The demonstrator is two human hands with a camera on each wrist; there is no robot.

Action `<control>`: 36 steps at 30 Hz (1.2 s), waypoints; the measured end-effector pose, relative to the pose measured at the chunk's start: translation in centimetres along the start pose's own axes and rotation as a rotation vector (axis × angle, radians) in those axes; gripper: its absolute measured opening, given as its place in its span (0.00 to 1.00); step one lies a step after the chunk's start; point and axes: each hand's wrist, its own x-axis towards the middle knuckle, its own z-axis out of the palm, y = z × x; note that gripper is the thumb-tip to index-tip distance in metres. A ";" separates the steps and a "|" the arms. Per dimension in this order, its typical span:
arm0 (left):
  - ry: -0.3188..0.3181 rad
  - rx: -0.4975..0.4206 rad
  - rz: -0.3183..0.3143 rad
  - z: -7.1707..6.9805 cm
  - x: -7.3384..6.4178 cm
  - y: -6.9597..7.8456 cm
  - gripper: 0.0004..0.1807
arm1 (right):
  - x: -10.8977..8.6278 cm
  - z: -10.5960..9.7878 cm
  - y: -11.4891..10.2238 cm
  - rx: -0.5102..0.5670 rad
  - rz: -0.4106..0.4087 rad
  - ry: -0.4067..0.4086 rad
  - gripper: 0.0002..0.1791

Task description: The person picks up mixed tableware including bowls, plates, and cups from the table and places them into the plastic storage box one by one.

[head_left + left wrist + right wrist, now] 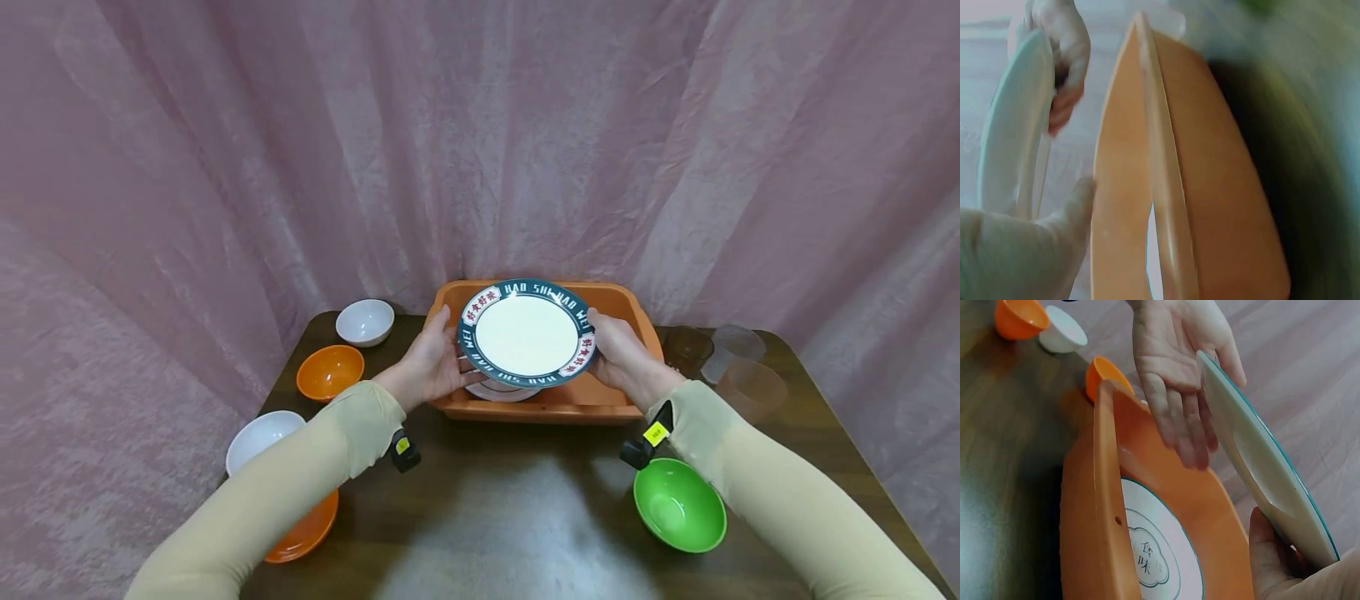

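Note:
A round plate [527, 336] with a white centre and a dark green lettered rim is held tilted over an orange plastic bin [633, 304]. My right hand [621, 350] grips its right edge; in the right wrist view the fingers [1264, 550] are against the underside. My left hand [435, 358] is at the opposite edge with its fingers straight, and the right wrist view shows its palm [1179, 353] facing the plate, the rim close to the thumb. Inside the bin lies another plate [1175, 540], white with a green edge and a printed emblem underneath.
Down the left side of the dark wooden table [495, 500] stand white bowls [365, 322] and orange bowls [330, 372]. A green bowl [680, 504] sits near my right forearm. Several see-through cups [752, 390] stand right of the bin. A pink curtain [480, 150] hangs behind.

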 end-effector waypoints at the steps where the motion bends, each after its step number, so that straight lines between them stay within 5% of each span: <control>1: -0.002 -0.032 -0.003 0.3 0.2 -0.2 0.40 | 0.0 0.1 0.0 0.006 -0.002 -0.005 0.28; 8: 0.049 -0.158 0.056 1.8 0.5 -0.8 0.37 | 0.1 0.6 0.0 0.024 -0.001 -0.016 0.28; 18: 0.215 -0.083 0.095 1.9 0.3 -1.1 0.31 | -0.1 0.7 0.1 0.000 0.020 -0.007 0.27; 36: 0.035 -0.010 -0.019 0.2 -0.2 0.4 0.28 | 0.0 0.7 -0.1 -0.036 0.038 -0.011 0.30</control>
